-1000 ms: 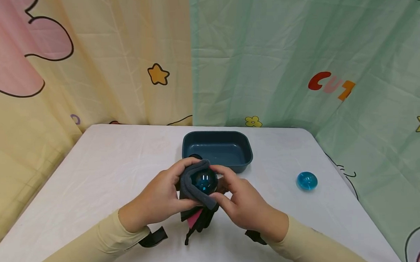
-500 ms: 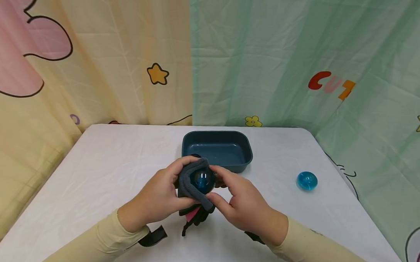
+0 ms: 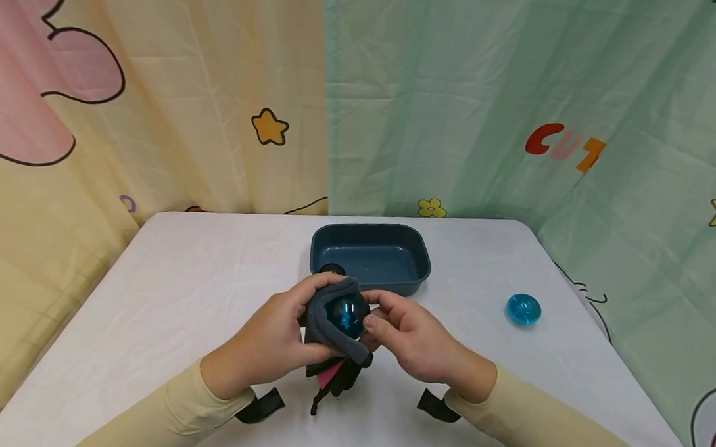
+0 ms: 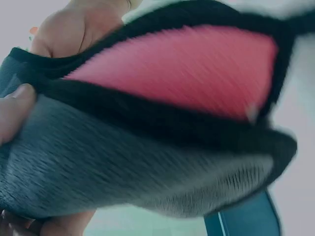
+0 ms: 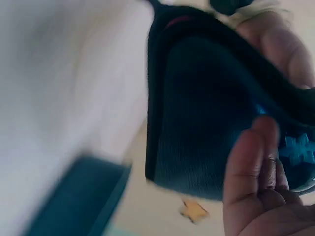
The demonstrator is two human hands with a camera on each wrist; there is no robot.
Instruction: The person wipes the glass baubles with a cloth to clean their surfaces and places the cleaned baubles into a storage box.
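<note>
Both hands meet over the middle of the table. My left hand (image 3: 267, 338) grips a dark grey cloth (image 3: 318, 317) with black edging, wrapped around the left side of a shiny dark-blue ball (image 3: 346, 314). Pink lining (image 4: 182, 69) shows inside the cloth's fold in the left wrist view, and a loose black end (image 3: 340, 379) hangs below the hands. My right hand (image 3: 412, 337) holds the ball's right side, thumb at its edge and fingers curled behind. In the right wrist view its fingertips (image 5: 266, 125) lie against the grey cloth, beside the ball.
Just behind the hands stands a dark teal tray (image 3: 419, 284). Overlapping its front left is a dark rounded thing (image 3: 332, 269) above my left fingertips. A clear blue glass-like disc (image 3: 523, 310) lies farther right on the white table (image 3: 217, 255). Patterned curtains (image 3: 425, 103) surround the table.
My right thumb has shifted from the cloth's lower corner onto the ball's right edge. Ball and cloth dipped slightly and turned. Tray and blue disc stay put.
</note>
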